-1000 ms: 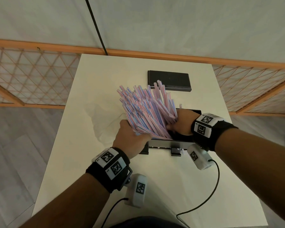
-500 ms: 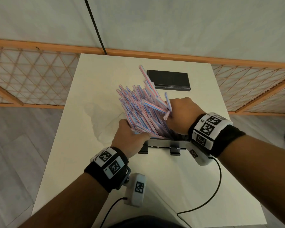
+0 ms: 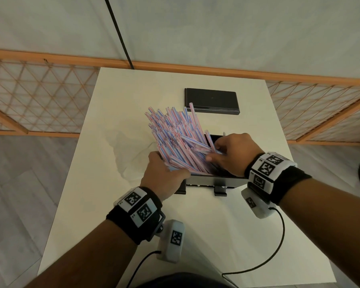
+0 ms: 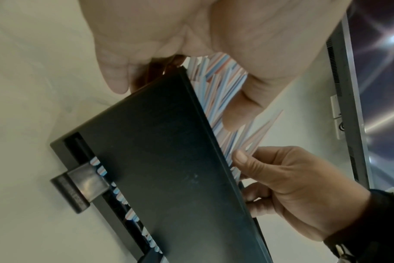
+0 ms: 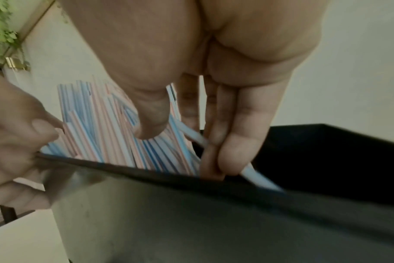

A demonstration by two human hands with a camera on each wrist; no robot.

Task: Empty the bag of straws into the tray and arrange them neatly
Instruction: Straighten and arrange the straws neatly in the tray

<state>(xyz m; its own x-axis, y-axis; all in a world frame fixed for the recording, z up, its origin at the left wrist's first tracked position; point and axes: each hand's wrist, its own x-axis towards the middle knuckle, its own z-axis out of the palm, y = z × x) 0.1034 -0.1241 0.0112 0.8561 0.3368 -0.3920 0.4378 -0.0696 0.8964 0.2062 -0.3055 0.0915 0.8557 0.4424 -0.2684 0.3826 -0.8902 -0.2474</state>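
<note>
White table [image 3: 116, 204], black lid [image 3: 211, 99] beyond tray [image 3: 204, 180], both grips [image 3: 164, 179] [image 3: 235, 154] clutching straws [image 3: 175, 138].

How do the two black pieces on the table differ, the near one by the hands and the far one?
The near tray stands open and holds the leaning straws; the far lid lies flat, with nothing on it. Both hands work at the tray; nothing touches the lid. Both are black and rectangular.

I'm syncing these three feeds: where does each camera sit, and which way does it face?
Head: worn on the head, looking down at straws, tray, both forearms.
Left wrist: looks past the left hand at the tray's outer wall.
Right wrist: looks past the right hand into the tray.
All share tray and straws.
</note>
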